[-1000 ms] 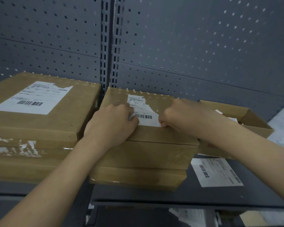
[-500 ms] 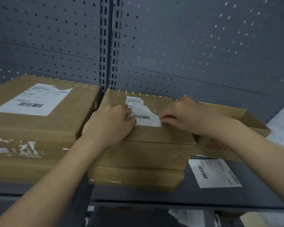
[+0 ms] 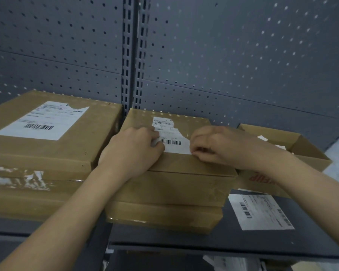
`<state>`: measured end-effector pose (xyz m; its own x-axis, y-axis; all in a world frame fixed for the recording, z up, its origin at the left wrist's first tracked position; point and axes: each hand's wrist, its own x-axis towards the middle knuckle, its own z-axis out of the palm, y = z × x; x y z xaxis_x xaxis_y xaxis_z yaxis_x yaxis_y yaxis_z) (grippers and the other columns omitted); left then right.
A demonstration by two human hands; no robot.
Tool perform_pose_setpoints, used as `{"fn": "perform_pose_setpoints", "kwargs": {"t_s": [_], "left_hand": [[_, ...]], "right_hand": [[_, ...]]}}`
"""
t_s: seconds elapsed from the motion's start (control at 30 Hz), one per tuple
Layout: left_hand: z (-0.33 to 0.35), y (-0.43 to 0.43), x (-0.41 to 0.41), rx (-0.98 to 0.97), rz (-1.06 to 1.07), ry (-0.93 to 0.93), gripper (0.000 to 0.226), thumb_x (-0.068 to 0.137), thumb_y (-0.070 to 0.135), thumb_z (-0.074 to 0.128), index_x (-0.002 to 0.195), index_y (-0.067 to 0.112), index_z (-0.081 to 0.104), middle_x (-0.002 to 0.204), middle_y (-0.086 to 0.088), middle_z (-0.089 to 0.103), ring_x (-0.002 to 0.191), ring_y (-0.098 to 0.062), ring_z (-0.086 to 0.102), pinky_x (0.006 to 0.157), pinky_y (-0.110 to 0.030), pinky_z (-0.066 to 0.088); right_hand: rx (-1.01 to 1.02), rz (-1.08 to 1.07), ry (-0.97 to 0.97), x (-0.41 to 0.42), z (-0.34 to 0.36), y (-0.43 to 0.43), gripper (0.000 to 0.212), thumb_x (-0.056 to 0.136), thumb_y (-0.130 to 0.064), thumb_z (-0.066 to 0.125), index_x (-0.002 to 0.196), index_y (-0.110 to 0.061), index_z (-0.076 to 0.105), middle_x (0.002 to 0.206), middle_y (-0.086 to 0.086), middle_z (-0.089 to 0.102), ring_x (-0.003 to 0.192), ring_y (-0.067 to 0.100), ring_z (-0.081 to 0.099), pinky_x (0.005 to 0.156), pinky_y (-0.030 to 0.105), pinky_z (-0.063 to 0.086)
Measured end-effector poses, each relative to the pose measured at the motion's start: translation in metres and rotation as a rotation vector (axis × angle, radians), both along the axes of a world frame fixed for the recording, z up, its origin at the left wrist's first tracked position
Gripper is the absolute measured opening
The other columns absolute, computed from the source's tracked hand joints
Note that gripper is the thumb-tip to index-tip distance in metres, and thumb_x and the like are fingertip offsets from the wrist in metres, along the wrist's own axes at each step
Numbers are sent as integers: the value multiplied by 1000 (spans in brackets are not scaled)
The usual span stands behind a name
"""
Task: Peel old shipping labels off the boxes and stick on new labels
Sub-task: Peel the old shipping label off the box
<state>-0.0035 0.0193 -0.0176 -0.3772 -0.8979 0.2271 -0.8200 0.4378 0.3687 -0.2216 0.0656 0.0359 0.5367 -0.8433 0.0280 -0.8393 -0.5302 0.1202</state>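
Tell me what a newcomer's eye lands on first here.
Both hands on the middle stack's top box: the left hand holds the torn label by its left edge, the right hand pinches its near right corner. Then the big labelled box at left and a loose label on the dark shelf at right.

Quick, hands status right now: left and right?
Left hand: pinching the left edge of the label on the middle box.
Right hand: pinching the same label, lower right corner.
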Motion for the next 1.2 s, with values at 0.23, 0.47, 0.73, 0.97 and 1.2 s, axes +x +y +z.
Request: {"fn": "perform_pose_setpoints", "kwargs": {"t_s": [0.23,0.47,0.73,0.97,1.2], "left_hand": [[1,0,1,16,2,22,34,95,41,44,113,26,68,135,13,59,111,-21,59,93,-41,50],[4,4,1,2,-12,25,35,97,39,43,116,23,68,135,15,57,112,-18,59,92,-40,50],[4,3,1,9,-14,20,37,97,40,42,121,26,66,142,17,52,118,-19,56,96,-40,49],[3,1,-1,-20,-16,4,37,96,43,42,122,28,65,143,17,51,115,-17,58,93,-38,51],[2,-1,2,-39,-17,36,34,96,42,44,118,29,67,137,17,57,114,-17,59,94,-36,50]], "right_hand": [[102,-88,-158,0,-6,-8,9,95,-22,54,87,-26,57,88,-15,51,85,0,48,72,15,39],[142,-126,-303,-9,-5,-10,11,96,-28,58,102,-26,66,98,-16,59,92,0,54,81,16,44],[132,-99,-455,-9,-13,-13,11,91,-23,67,98,-24,75,99,-13,65,96,3,59,89,25,48],[24,-61,-277,4,-15,-20,13,100,-14,52,95,-22,62,94,-16,53,86,0,48,77,8,36],[42,-92,-384,7,-14,-28,11,100,-23,53,103,-25,63,93,-22,57,91,-4,52,77,10,38]]}}
